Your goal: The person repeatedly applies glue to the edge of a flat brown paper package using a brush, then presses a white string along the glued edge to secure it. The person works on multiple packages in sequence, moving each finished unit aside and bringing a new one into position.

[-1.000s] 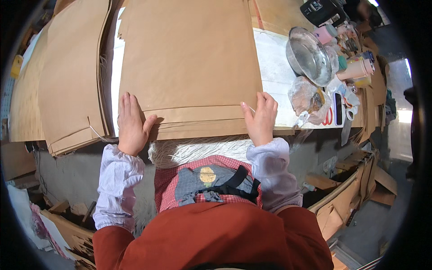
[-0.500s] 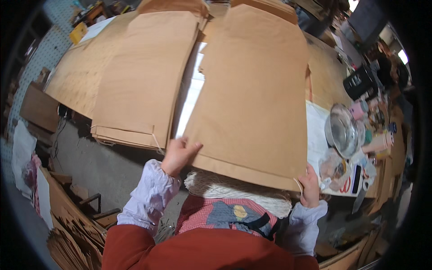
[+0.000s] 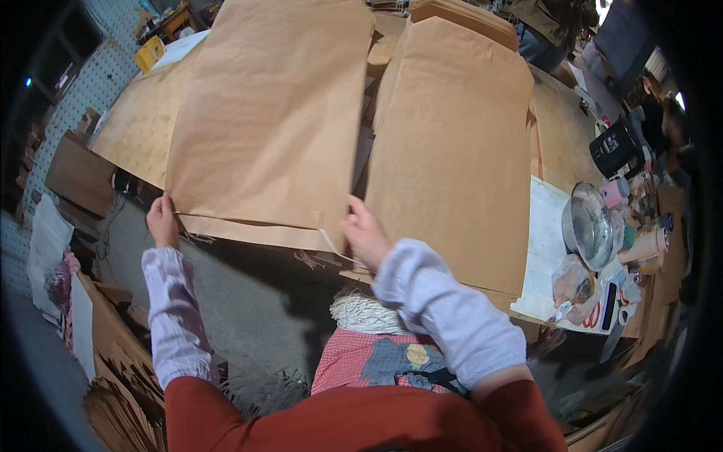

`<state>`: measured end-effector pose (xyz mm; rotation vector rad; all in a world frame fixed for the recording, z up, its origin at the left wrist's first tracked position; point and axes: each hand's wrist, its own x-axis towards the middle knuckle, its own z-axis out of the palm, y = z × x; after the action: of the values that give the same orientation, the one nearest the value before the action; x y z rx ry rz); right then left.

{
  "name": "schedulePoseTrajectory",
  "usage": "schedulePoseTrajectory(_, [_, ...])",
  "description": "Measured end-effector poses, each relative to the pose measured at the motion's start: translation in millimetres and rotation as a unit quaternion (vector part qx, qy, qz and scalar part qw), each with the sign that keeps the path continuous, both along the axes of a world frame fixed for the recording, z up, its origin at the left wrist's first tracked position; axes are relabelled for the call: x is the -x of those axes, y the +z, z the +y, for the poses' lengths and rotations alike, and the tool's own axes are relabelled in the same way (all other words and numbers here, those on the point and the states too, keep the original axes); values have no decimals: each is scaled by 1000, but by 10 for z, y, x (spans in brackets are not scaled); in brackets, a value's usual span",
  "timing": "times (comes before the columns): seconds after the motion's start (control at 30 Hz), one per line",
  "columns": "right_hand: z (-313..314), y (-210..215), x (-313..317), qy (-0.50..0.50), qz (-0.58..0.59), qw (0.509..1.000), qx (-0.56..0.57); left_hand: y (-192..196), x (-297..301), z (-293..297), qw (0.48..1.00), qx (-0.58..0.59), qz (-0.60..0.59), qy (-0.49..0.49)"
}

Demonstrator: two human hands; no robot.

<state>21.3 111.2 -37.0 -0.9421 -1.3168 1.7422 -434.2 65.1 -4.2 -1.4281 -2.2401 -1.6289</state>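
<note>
A large brown paper bag [image 3: 263,120] lies over the left-hand stack, its folded bottom strip toward me. At its near left corner, my left hand [image 3: 162,221] pinches the edge between thumb and fingers. My right hand [image 3: 366,235] is closed on the bag's near right corner, beside a thin white string [image 3: 328,241] that comes out of the folded strip. To the right, close by my right hand, rests a second stack of brown paper bags [image 3: 456,166]. A bundle of white strings [image 3: 365,313] hangs between the table edge and my checked apron [image 3: 346,358].
On the wooden table [image 3: 143,120] at right are a metal bowl [image 3: 589,226], a plastic bag [image 3: 572,282], a phone [image 3: 609,305], red-handled scissors [image 3: 592,316] and a pink bottle [image 3: 646,245]. Cardboard pieces [image 3: 124,407] stand at lower left. Another person [image 3: 546,34] is at the far side.
Both hands have moved left, carrying the bag from the right stack onto the left one. My right arm now reaches across in front of the right stack.
</note>
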Motion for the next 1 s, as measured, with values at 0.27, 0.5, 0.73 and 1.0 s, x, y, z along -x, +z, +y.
schedulePoseTrajectory(0.27, [-401,28,261,174,56,971,156,-292,781,416,932,242,224,150])
schedulePoseTrajectory(0.5, [-1220,432,-2520,-22,-293,954,-66,-52,-1615,-89,979,69,181,-69])
schedulePoseTrajectory(0.73, [-1616,567,-4218,-212,-793,543,-178,-521,-3775,-873,760,127,203,-604])
schedulePoseTrajectory(1.0, [-1743,723,-3792,-548,-297,755,-202,-885,-4181,-1066,743,178,232,-602])
